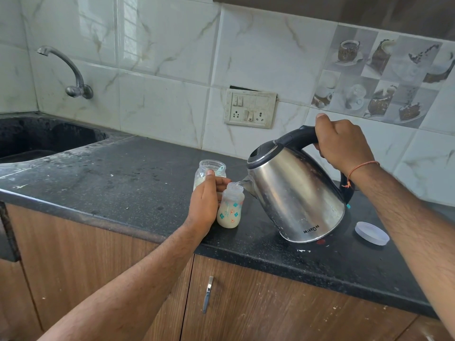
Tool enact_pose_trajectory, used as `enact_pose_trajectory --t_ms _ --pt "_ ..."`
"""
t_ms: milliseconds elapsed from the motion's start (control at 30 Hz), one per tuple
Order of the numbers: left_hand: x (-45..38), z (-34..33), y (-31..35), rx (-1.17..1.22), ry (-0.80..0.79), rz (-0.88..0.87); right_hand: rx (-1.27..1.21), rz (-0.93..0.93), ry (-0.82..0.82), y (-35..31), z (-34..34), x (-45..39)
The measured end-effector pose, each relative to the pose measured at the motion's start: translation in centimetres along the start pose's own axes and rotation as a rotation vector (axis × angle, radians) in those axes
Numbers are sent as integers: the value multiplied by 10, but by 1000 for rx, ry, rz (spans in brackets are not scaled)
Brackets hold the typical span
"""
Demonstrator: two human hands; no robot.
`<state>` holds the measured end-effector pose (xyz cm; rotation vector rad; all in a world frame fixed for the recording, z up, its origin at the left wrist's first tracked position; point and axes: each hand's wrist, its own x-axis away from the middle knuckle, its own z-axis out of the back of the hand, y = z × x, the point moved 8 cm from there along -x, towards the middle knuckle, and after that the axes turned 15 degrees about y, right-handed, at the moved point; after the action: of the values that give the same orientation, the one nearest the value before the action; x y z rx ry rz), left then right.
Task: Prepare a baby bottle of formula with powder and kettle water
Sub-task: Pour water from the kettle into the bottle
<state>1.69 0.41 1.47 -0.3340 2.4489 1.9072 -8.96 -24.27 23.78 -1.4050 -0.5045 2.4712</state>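
Our right hand (343, 145) is wrapped tight round the black handle at the back of the kettle (295, 195). The kettle is tipped to the left, with its far edge lifted. Its spout sits just over the open mouth of the bottle (230, 207), and a thin stream of water goes in.

Our left hand (205, 205) curls round the left side of the bottle and holds it steady. The bottle stands upright on the dark counter (110, 173), near the front edge. It is already filled most of the way with a pale, milky mix.

We think the kettle is heavy and its shiny metal may be hot, so the handle is the safe place to hold. The bottle looks small and light. It could tip over if the spout bumps it, so we do well to hold it by the side, low down. Wet plastic can be slippery too.

Just behind the bottle stands a clear jar (210, 172) with some powder inside and a scoop. A round white lid (371, 233) lies on the counter to the right of the kettle. A sink (37, 139) and a tap (73, 77) are far off to the left.
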Motion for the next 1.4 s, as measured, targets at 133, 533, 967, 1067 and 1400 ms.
enact_pose_trajectory --t_ms 133,533,967,1067,1400 --pt "0 1 1 4 6 -9 37 28 -10 -1 -1 -1" --pt "0 1 1 -4 9 7 74 49 -13 1 -2 -2" --pt "1 1 1 -9 18 6 26 23 -10 -1 -1 0" --pt "1 1 0 -13 15 7 -9 -9 -7 -1 0 1" --pt "0 2 1 -12 18 -4 23 41 -10 -3 -1 0"
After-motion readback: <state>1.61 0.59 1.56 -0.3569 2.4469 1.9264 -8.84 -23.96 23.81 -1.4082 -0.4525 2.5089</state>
